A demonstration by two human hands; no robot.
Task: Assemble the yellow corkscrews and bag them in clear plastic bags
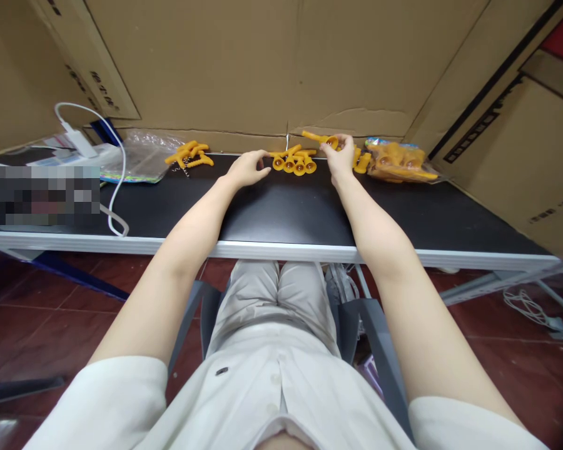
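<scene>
My right hand [341, 155] pinches a yellow-orange plastic corkscrew [315, 137] with a flared, cup-like end, lifted just above the table with its handle pointing left. In front of me lies a row of several similar corkscrews [299, 167], their round cups facing me. My left hand [249, 169] rests at the left end of this row, thumb and fingers apart, its fingertips close to or touching the nearest handle. Partly behind my right hand are more yellow pieces [362, 161]. Farther left, a loose pile of yellow handles [190, 153] shows thin metal spirals.
A clear bag of yellow pieces [401, 161] lies to the right. Flat plastic bags [145, 156] and a white cable [117, 203] with a white plug block [81, 140] are on the left. Cardboard walls [272, 69] enclose the black table [281, 215].
</scene>
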